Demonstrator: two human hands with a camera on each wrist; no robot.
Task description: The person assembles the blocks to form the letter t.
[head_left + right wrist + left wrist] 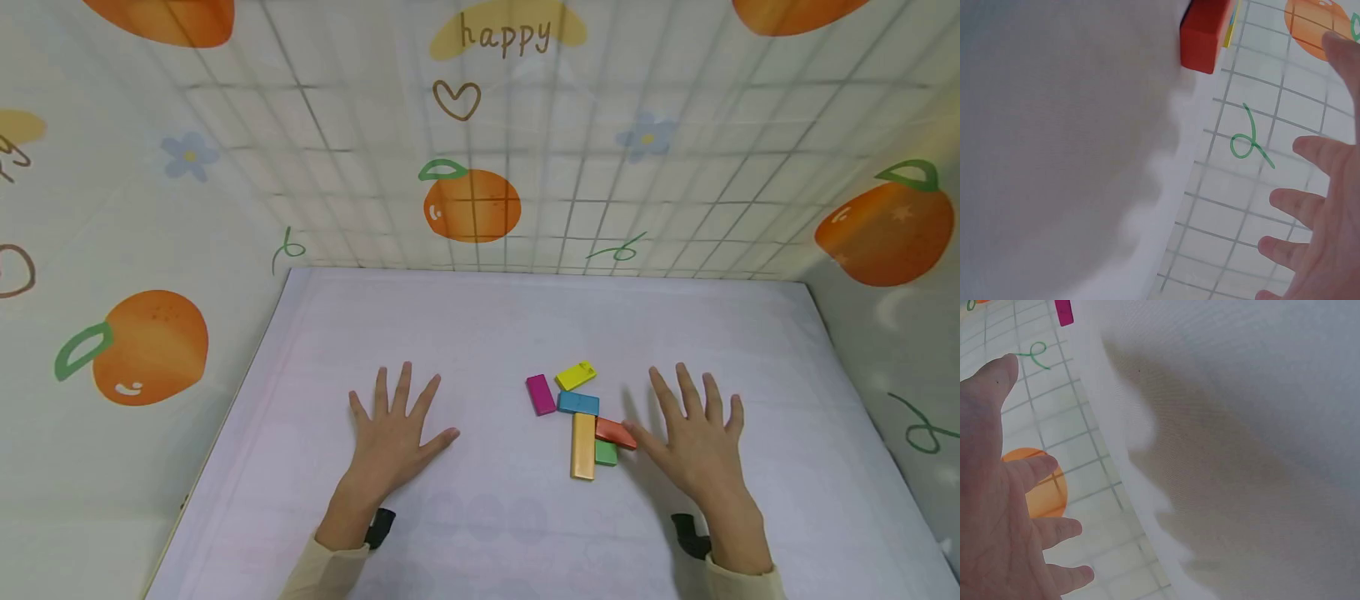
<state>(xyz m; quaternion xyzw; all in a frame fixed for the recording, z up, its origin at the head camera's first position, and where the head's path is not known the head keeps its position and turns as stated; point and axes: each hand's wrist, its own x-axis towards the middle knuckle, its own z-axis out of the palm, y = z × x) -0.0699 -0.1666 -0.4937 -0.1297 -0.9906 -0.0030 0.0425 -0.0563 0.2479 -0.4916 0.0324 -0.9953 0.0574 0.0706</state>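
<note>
Right hand [693, 442] lies flat, fingers spread wide, holding nothing; thumb tip touches red block [615, 432] just left of it. Left hand [397, 433], equally splayed, sits well apart.

- The word "happy" [506, 35] was written in brown handwriting-style letters on a yellow blob, printed on the back wall covering [675, 192] above the bench.
- Just below that word, a brown outlined heart sign [456, 99] stood on the same wall covering.
- At the left edge of the head view, part of another brown heart outline [15, 271] showed on the side wall, and above it a cut-off scrap of brown lettering [13, 154] on yellow, too little to read.
- No other text, brand or number could be read, either on the coloured blocks or in the wrist views.
</note>
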